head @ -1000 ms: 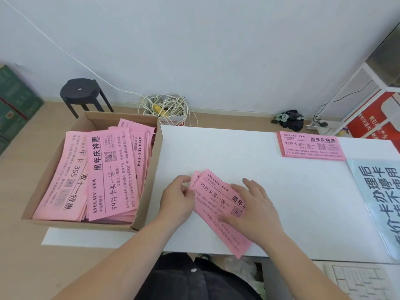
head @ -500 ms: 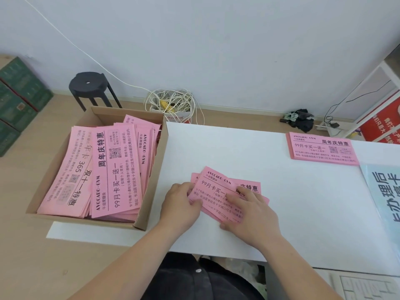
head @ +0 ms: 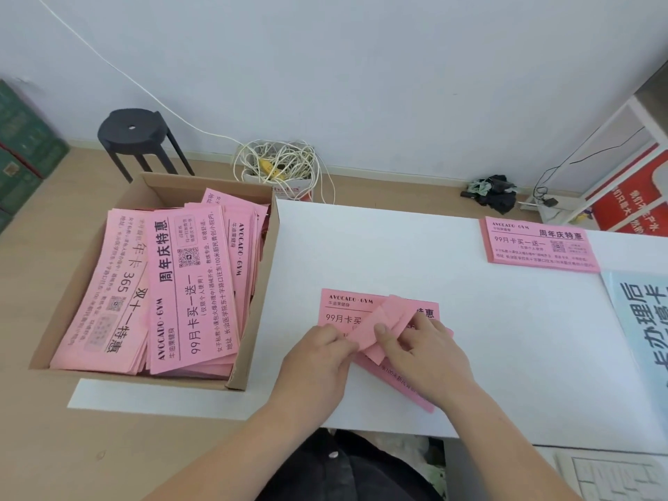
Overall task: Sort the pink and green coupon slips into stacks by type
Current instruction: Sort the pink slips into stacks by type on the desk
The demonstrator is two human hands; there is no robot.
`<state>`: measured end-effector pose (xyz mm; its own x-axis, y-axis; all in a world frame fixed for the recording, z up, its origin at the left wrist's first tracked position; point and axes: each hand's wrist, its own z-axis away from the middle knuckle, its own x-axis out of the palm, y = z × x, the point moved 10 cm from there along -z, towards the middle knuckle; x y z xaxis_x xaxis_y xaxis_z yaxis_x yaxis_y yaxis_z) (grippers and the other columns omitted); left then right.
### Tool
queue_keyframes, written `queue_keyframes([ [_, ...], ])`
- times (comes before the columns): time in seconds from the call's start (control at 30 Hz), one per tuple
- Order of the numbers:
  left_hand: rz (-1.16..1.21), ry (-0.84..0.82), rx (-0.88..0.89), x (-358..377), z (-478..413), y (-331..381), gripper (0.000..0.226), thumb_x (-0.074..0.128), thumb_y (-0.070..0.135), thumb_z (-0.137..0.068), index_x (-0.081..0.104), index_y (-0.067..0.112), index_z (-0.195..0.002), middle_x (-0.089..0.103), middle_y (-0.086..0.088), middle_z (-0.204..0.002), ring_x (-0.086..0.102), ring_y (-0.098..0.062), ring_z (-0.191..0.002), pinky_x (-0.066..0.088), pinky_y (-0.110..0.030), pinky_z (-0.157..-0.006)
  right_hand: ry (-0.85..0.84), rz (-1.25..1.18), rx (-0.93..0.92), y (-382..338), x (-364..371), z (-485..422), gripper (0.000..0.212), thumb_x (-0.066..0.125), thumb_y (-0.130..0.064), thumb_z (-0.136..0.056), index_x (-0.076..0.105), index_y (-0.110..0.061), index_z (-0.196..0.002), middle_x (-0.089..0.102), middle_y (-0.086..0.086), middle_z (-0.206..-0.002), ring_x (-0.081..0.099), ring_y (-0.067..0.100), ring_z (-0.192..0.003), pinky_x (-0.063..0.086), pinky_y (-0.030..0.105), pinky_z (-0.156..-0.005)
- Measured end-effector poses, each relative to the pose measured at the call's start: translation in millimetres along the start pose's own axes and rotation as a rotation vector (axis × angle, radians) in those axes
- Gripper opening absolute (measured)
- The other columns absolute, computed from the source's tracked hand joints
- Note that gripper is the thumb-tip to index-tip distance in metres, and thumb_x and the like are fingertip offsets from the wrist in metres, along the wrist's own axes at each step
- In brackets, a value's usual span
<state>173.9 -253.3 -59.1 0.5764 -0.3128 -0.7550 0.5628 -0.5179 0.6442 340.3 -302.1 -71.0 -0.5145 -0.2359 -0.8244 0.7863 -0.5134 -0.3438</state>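
- L hand (head: 318, 359): thumb + forefinger fingers (head: 338, 337) pinch the near-left edge of the raised pink slips (head: 385, 321); other fingers curled under, hidden.
- R hand (head: 430, 356): thumb pressed on the raised slips from the right and pinching them against the fingers below; remaining fingers spread loosely over the pile.
- Raised slips: a few, blank backs up, bent upward off the pile betw. both hands.
- Loose pile (head: 343, 310): pink, fanned unevenly, flat on the white surface (head: 397, 247) near its front edge, under both hands. Top sheet printed "AVOCADO·GYM", "99"; a lower sheet sticks out toward the person at an angle.
- Sorted stack (head: 540, 245): pink, squared up, same "99" print face-up, at far-right back of surface, well apart from the hands.
- Cardboard box (head: 166, 191): open-top, on the wood desk, touching the surface's left edge. Contents, all pink:
  - left pile, top sheet reads "365" (head: 115, 294), text upside-down to camera;
  - middle pile, top sheet "99" type (head: 191, 287), turned sideways, overlapping the left pile;
  - more sheets packed along the right wall, only partly visible; type can't tell.
- Pale blue sheet (head: 643, 338) w/ large dark characters at right edge of surface.
- Keyboard (head: 614, 475) at bottom-right corner.
- Floor beyond: black stool (head: 132, 130), tangle of white cable (head: 278, 164), dark cloth bundle (head: 493, 191), green boxes (head: 21, 150) far left.
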Motion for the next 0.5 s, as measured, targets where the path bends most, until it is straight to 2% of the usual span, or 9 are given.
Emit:
queue_keyframes([
  [0.07, 0.022, -0.047, -0.056, -3, -8, -8, 0.013, 0.063, 0.03, -0.097, 0.074, 0.023, -0.094, 0.059, 0.011, -0.088, 0.056, -0.012, -0.084, 0.054, -0.037, -0.069, 0.003, -0.039, 0.025, 0, 1, -1, 0.06, 0.024, -0.079, -0.094, 0.054, -0.039, -0.06, 0.047, -0.024, -0.107, 0.038, 0.006, -0.122, 0.048, 0.041, -0.092],
  [0.13, 0.083, -0.087, -0.171, -5, -12, -15, 0.021, 0.067, 0.041, -0.093, 0.069, 0.024, -0.082, 0.058, 0.014, -0.084, 0.054, -0.007, -0.08, 0.051, -0.031, -0.071, 0.002, -0.067, 0.034, -1, 0, 1, 0.061, 0.025, -0.079, -0.094, 0.054, -0.039, -0.058, 0.046, -0.024, -0.104, 0.039, 0.006, -0.123, 0.048, 0.041, -0.092],
  [0.23, 0.313, -0.059, -0.464, -10, -8, -40, 0.028, 0.08, 0.04, -0.085, 0.063, 0.025, -0.068, 0.063, 0.013, -0.071, 0.057, -0.002, -0.07, 0.047, -0.021, -0.061, -0.02, -0.097, 0.063, -1, -1, -1, 0.064, 0.029, -0.077, -0.095, 0.06, -0.034, -0.06, 0.048, -0.025, -0.105, 0.039, 0.005, -0.121, 0.047, 0.04, -0.09],
  [0.3, 0.413, -0.018, -0.583, -12, -5, -55, 0.031, 0.084, 0.036, -0.081, 0.062, 0.023, -0.064, 0.064, 0.015, -0.065, 0.056, -0.001, -0.061, 0.041, -0.019, -0.054, -0.039, -0.095, 0.066, -1, -1, -3, 0.061, 0.03, -0.073, -0.097, 0.062, -0.034, -0.063, 0.048, -0.025, -0.11, 0.039, 0.007, -0.122, 0.046, 0.039, -0.09],
  [0.37, 0.418, 0.0, -0.626, -15, -4, -63, 0.031, 0.085, 0.038, -0.08, 0.062, 0.022, -0.066, 0.062, 0.011, -0.064, 0.054, -0.003, -0.059, 0.04, -0.022, -0.054, -0.054, -0.079, 0.07, -1, 0, -5, 0.061, 0.032, -0.067, -0.1, 0.064, -0.03, -0.065, 0.049, -0.023, -0.115, 0.039, 0.009, -0.124, 0.046, 0.039, -0.09],
  [0.43, 0.409, -0.001, -0.648, -17, -6, -68, 0.023, 0.084, 0.035, -0.082, 0.064, 0.023, -0.078, 0.064, 0.01, -0.081, 0.06, -0.006, -0.071, 0.042, -0.021, -0.06, -0.054, -0.089, 0.079, -2, 0, -4, 0.062, 0.035, -0.064, -0.101, 0.063, -0.027, -0.061, 0.05, -0.021, -0.113, 0.041, 0.011, -0.123, 0.047, 0.039, -0.089],
  [0.5, 0.399, -0.024, -0.647, -18, -5, -65, 0.024, 0.082, 0.028, -0.083, 0.06, 0.03, -0.094, 0.061, 0.01, -0.102, 0.061, 0.001, -0.082, 0.045, -0.017, -0.067, -0.054, -0.137, 0.099, -3, 0, -1, 0.062, 0.035, -0.067, -0.1, 0.059, -0.031, -0.055, 0.05, -0.021, -0.113, 0.04, 0.011, -0.125, 0.047, 0.04, -0.091],
])
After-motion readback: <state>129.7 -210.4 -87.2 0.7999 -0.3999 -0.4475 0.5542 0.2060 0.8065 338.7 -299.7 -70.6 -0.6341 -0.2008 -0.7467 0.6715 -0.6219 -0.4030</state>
